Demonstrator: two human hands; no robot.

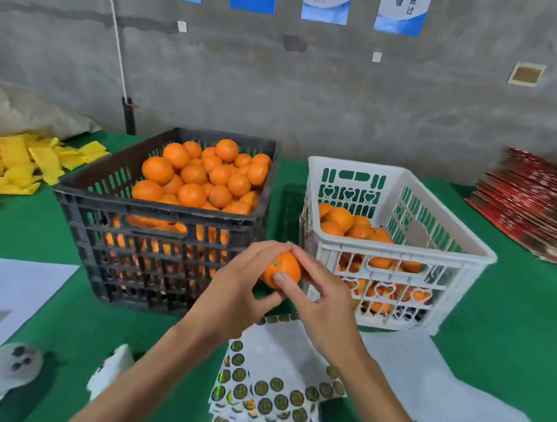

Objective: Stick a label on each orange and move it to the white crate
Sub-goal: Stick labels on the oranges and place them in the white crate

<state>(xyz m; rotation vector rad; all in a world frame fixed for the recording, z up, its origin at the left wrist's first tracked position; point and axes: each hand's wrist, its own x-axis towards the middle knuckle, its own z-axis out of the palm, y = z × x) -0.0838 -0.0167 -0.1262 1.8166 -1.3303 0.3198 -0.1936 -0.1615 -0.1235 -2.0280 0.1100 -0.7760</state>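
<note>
Head view, orange (283,269) between both hands' grip

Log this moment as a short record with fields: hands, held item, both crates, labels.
left hand: grips the held orange from the left
right hand: thumb and fingers pinch the same orange
black crate: heaped with oranges
white crate: partly filled with oranges, right of the black crate
label sheets: round stickers, lying on the green table below the hands
label on held orange: cannot tell
</note>
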